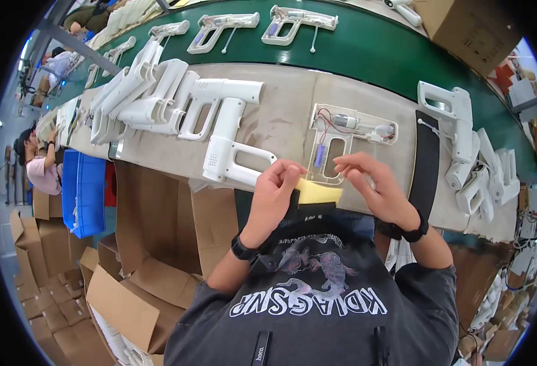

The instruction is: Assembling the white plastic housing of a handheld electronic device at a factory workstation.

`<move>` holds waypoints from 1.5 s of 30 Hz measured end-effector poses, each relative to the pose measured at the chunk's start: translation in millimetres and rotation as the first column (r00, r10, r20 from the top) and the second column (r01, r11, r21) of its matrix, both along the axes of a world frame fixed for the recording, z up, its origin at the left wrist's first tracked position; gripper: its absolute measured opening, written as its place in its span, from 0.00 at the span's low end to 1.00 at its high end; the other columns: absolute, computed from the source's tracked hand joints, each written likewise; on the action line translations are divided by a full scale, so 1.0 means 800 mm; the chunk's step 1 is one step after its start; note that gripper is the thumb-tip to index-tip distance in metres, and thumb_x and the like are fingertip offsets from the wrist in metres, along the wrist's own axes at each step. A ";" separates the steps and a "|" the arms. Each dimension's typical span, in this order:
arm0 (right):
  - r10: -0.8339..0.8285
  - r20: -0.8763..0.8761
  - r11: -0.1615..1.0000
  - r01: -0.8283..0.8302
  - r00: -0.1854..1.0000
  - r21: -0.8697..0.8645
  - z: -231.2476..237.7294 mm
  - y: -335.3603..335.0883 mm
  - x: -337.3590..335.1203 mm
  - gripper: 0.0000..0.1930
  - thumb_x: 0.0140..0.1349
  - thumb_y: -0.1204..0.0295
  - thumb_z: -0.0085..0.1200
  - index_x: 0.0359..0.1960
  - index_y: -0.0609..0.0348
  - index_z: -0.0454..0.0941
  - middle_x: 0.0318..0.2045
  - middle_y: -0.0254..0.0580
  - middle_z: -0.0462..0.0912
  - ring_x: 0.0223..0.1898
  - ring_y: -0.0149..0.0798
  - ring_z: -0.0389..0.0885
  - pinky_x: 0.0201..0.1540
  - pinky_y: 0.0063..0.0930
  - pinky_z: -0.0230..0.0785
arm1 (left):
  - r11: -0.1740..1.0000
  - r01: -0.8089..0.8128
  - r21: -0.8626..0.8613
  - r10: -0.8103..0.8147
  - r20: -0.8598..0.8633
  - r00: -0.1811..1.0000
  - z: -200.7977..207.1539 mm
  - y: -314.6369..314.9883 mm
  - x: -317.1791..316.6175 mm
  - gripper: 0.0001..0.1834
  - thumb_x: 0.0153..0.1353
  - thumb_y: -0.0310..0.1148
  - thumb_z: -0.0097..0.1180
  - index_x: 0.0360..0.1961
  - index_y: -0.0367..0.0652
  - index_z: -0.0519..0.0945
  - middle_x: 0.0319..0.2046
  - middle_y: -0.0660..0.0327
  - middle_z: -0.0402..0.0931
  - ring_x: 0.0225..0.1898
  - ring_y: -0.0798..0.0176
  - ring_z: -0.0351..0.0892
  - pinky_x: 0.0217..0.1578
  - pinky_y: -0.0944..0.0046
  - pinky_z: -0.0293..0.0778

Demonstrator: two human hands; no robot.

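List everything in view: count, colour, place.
Open housing: 1, white, bench centre
Purple part: 1, purple, its handle
Pad: 1, yellow, between hands
Other housings: many, white, bench, belt
Strip: 1, black, bench right
Bench: 1, beige, before person
Belt: 1, green, beyond bench
Bin: 1, blue, left
Cardboard boxes: several, brown, left, upper right
Co-workers: several, mixed clothing, left
Wristbands: 2, black, wrists
Left hand: 1, bare, by pad
Right hand: 1, bare, by open housing
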State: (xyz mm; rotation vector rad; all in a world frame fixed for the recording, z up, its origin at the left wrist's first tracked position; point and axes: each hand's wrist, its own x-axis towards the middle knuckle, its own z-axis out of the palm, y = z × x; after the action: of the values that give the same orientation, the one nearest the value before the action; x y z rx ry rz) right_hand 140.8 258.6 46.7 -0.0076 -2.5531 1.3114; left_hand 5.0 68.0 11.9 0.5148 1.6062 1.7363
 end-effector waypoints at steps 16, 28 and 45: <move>-0.142 -0.253 0.914 0.225 0.957 0.339 -0.009 0.004 -0.001 0.14 0.58 0.79 0.66 0.47 0.62 0.85 0.39 0.43 0.82 0.39 0.42 0.81 0.45 0.32 0.74 | 0.958 0.249 -0.140 -0.247 0.031 0.968 -0.007 0.015 0.019 0.15 0.66 0.34 0.67 0.48 0.33 0.83 0.39 0.60 0.85 0.35 0.73 0.79 0.37 0.69 0.75; -0.254 0.242 0.909 0.317 0.936 -0.272 -0.047 0.111 -0.048 0.15 0.53 0.74 0.74 0.41 0.61 0.85 0.34 0.32 0.81 0.35 0.28 0.75 0.40 0.24 0.70 | 0.942 0.332 -0.054 -0.333 -0.011 0.943 -0.011 0.009 0.016 0.15 0.69 0.32 0.63 0.52 0.33 0.80 0.41 0.61 0.84 0.37 0.75 0.78 0.39 0.71 0.75; -0.166 -0.001 0.985 0.166 0.986 0.038 -0.021 0.037 -0.030 0.14 0.58 0.75 0.68 0.46 0.60 0.84 0.40 0.43 0.83 0.41 0.43 0.82 0.43 0.33 0.74 | 0.977 0.201 -0.074 -0.186 0.176 0.967 -0.009 0.000 0.011 0.15 0.70 0.33 0.63 0.51 0.32 0.81 0.38 0.65 0.84 0.38 0.77 0.80 0.41 0.74 0.75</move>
State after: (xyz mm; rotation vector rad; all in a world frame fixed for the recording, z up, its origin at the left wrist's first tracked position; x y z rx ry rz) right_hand 116.9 288.5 29.6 -0.2100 -2.5166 1.2013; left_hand 13.6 68.2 4.9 0.4518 1.4574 1.5125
